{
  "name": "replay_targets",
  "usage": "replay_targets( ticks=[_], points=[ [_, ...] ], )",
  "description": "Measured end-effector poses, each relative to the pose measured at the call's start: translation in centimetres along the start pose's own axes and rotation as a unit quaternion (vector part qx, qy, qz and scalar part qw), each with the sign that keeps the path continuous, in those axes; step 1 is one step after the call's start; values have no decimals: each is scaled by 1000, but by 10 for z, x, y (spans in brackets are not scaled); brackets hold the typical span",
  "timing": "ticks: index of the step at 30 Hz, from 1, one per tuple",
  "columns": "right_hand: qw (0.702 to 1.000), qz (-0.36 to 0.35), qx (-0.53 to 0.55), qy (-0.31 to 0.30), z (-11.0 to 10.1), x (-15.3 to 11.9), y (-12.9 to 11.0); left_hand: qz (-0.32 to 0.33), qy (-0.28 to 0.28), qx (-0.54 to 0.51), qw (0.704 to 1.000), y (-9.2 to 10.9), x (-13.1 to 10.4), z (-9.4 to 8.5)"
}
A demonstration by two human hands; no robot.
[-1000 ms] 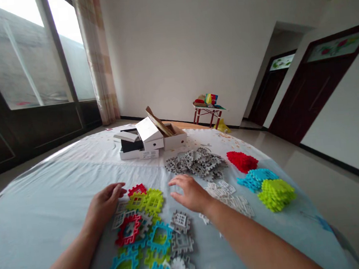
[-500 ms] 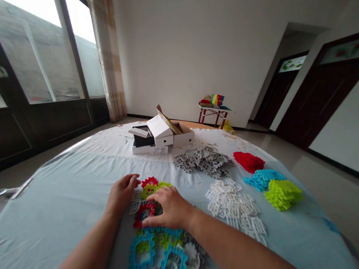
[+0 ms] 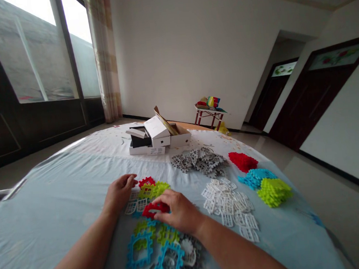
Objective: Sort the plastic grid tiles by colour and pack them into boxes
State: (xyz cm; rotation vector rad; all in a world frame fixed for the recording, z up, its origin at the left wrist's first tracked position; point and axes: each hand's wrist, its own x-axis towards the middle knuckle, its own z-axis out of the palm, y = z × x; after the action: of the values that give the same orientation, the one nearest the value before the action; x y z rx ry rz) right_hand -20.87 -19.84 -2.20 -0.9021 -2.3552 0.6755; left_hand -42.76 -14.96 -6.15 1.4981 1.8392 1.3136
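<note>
A red toothed plastic building piece (image 3: pixel 149 211) is pinched between the thumb and fingers of my right hand (image 3: pixel 178 210), lifted at a tilt over the mixed pieces. My left hand (image 3: pixel 121 192) rests at the left of the pile, its fingers loosely bent with nothing visible in them. Just beyond its fingertips lies another red piece (image 3: pixel 146 181), beside lime green pieces (image 3: pixel 154 189). White lattice panels (image 3: pixel 136 206) lie next to my left wrist. Closer to me are blue frame pieces (image 3: pixel 139 251), more green ones (image 3: pixel 167 234) and some grey pieces, partly covered.
Sorted heaps stand to the right: grey pieces (image 3: pixel 200 162), white panels (image 3: pixel 228 203), red pieces (image 3: pixel 243 161), blue pieces (image 3: pixel 257 178) and lime green pieces (image 3: pixel 274 192). White boxes (image 3: pixel 157 130) sit at the back of the cloth-covered round table (image 3: pixel 62 195).
My right hand has closed on the red piece, which has come up from the pile and tilted. My left hand stays about where it was. The view has shifted slightly.
</note>
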Motion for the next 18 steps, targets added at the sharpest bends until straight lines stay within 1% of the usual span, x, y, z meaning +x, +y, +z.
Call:
replay_targets(
  ticks=[4, 6, 8, 12, 18],
  points=[
    [998, -10, 5, 64, -13, -10, 8, 0, -4, 1, 1000, -2, 0, 0],
    [997, -10, -14, 79, -18, -16, 14, 3, -7, -1, 1000, -2, 1, 0],
    [998, -10, -38, 58, -23, -23, 21, 2, -7, -1, 1000, -1, 0, 0],
    [998, -13, -51, -34, -30, -37, 30, -14, -3, -1, 1000, 4, -2, -1],
    [997, -15, -16, -80, -43, -40, 31, -9, 0, 1, 1000, 9, -4, -2]
  ],
)
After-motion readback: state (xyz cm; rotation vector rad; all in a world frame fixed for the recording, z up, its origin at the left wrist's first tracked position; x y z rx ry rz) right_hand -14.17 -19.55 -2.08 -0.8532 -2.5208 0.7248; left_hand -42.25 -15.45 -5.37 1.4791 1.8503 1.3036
